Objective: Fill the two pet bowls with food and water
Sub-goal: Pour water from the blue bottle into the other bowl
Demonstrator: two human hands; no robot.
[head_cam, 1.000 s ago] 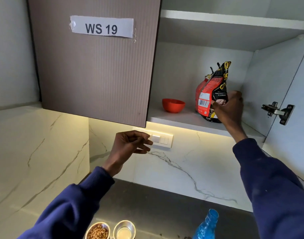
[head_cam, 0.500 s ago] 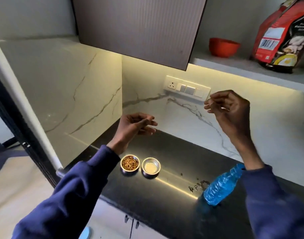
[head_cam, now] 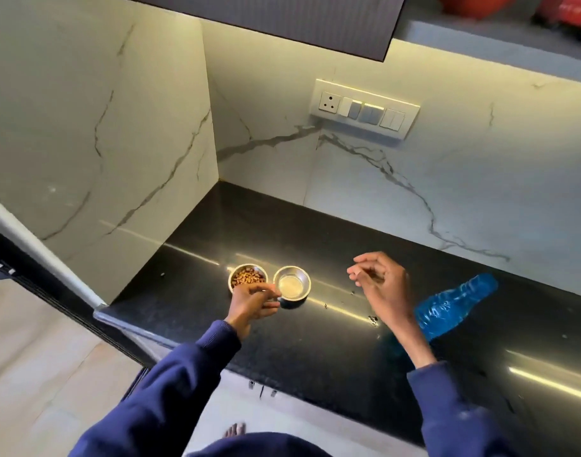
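Note:
Two small steel bowls stand side by side on the black counter (head_cam: 315, 232). The food bowl (head_cam: 246, 276) on the left holds brown kibble, and the water bowl (head_cam: 293, 285) on the right holds water. My left hand (head_cam: 253, 305) sits at the near rim of the food bowl, thumb over the rim and fingers curled against its side. To the right of the bowls, above the counter, my right hand (head_cam: 379, 285) hovers with loosely curled fingers and holds nothing. A blue plastic bottle (head_cam: 455, 306) lies on its side just right of that hand.
A red bowl (head_cam: 473, 4) and a red food bag (head_cam: 569, 11) sit on the open cabinet shelf at the top right. A switch plate (head_cam: 365, 108) is on the marble wall. Crumbs dot the counter near the bottle. The counter's front edge runs below my arms.
My right hand left the food bag on the shelf and came down empty. The view dropped to the counter. My left hand moved down to the food bowl's rim.

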